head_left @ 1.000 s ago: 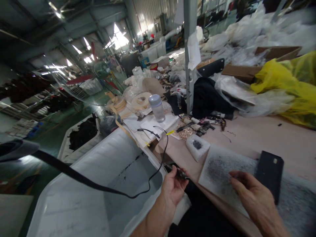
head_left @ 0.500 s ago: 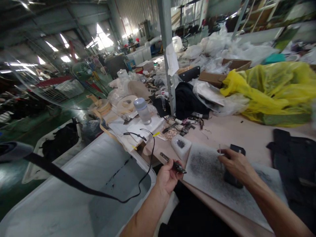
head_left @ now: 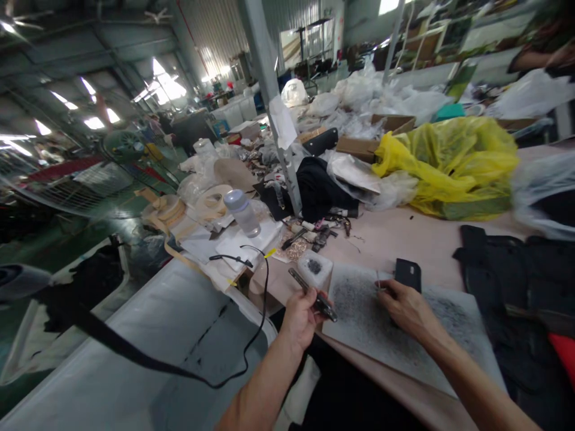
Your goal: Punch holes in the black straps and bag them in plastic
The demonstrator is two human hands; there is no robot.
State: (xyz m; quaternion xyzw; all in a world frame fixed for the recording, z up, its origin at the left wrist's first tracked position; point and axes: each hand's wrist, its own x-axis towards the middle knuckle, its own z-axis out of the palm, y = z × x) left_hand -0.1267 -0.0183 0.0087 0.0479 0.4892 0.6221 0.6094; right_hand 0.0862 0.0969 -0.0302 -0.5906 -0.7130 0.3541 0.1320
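**Head view, cluttered workbench.**

- **Left hand** (head_left: 302,314): closed in a fist around a slim dark pen-shaped tool (head_left: 314,296). It is held just off the near edge of the pale pink bench top (head_left: 404,239). The tool lies slantwise across the fist, one end up and to the left, the other toward the right.
- **Cable:** a thin black cable (head_left: 266,287) hangs in a loop just left of this hand, over the large white plastic tub (head_left: 157,323) at near left.
- **Right hand** (head_left: 406,305): lies palm down on a grey soot-speckled flat sheet (head_left: 359,311) spread on the bench, well apart from the left hand. The fingers are bent and narrow.
- **Right fingertips:** they reach the near edge of a small black rectangular flat piece (head_left: 408,274) that rests on the far part of the sheet. A thin pale sliver shows at the fingertips, but it cannot be told whether it is pinched.
- **Near the sheet:** a white foam block with a dark smudge (head_left: 314,267) stands at the sheet's far-left corner, just beyond the tool.
- **Farther left:** a clear plastic bottle with a pale cap (head_left: 242,212) stands upright on white paper.
- **Far side:** a grey metal post (head_left: 269,102) rises from the clutter. A crumpled yellow plastic bag (head_left: 449,161) lies at far right.
- **Right of the sheet:** a heap of black fabric (head_left: 507,275).
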